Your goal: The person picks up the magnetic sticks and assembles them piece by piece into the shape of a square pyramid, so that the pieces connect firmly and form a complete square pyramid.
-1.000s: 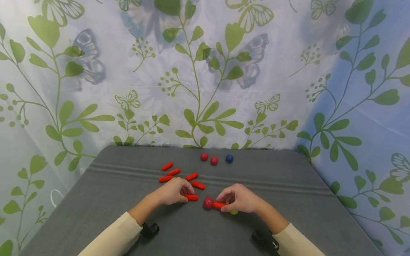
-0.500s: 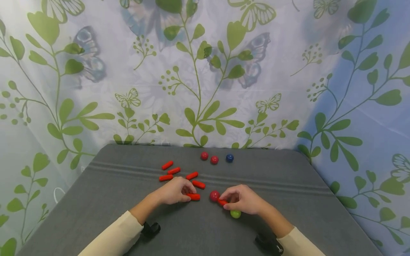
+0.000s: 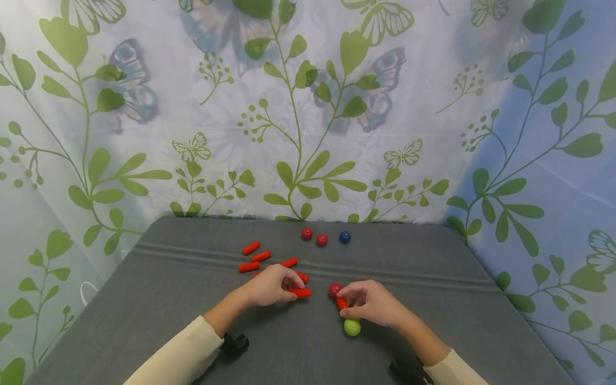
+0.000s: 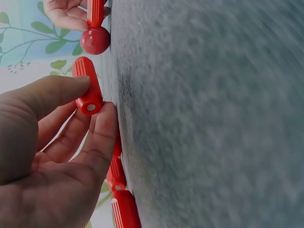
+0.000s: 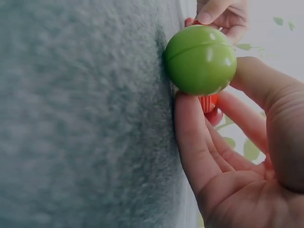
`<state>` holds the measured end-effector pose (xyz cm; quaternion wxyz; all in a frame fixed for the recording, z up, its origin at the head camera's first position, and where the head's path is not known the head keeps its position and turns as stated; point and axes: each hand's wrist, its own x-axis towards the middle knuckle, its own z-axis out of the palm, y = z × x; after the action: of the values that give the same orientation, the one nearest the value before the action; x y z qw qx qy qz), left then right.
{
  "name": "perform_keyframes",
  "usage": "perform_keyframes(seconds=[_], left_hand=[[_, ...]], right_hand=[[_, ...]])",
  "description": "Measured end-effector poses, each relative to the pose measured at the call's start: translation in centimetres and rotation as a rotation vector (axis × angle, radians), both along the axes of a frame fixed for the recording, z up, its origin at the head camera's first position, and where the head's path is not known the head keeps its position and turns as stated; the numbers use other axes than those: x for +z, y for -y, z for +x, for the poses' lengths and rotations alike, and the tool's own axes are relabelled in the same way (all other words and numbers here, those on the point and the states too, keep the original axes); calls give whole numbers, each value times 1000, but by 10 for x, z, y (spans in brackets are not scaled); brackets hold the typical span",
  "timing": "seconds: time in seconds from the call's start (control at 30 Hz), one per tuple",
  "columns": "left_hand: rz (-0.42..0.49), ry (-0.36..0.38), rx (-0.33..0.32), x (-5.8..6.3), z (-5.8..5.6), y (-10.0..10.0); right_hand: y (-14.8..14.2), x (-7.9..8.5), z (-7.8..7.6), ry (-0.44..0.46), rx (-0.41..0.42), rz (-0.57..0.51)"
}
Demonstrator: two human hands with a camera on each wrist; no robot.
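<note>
Rod point(image 3: 302, 293) pinched in the left hand point(image 3: 270, 285) points lengthwise roughly at the red ball point(image 3: 335, 290) we see just left of the right hand point(image 3: 374, 303), which pinches another rod point(image 3: 341, 303) between that and the green ball point(image 3: 352, 327).

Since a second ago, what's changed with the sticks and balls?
The right fingers turned the right stick, swinging its red ball farther away and rightward; the green ball shows more fully. The left fingers moved the left stick right. Nothing was let go. The blue ball and two far red balls stayed put.
</note>
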<state>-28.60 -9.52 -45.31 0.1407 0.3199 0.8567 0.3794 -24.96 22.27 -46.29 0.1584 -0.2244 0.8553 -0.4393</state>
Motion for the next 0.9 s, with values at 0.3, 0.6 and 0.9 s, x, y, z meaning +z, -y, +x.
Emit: perform_keyframes(seconds=[0.3, 0.6, 0.9], left_hand=[[19, 6, -4, 0, 0, -14], [42, 5, 11, -5, -2, -29], [42, -9, 42, -6, -3, -41]], right_hand=[[-2, -2, 11, 195, -134, -176], [-3, -7, 13, 225, -139, -235], [-1, -4, 11, 173, -162, -175]])
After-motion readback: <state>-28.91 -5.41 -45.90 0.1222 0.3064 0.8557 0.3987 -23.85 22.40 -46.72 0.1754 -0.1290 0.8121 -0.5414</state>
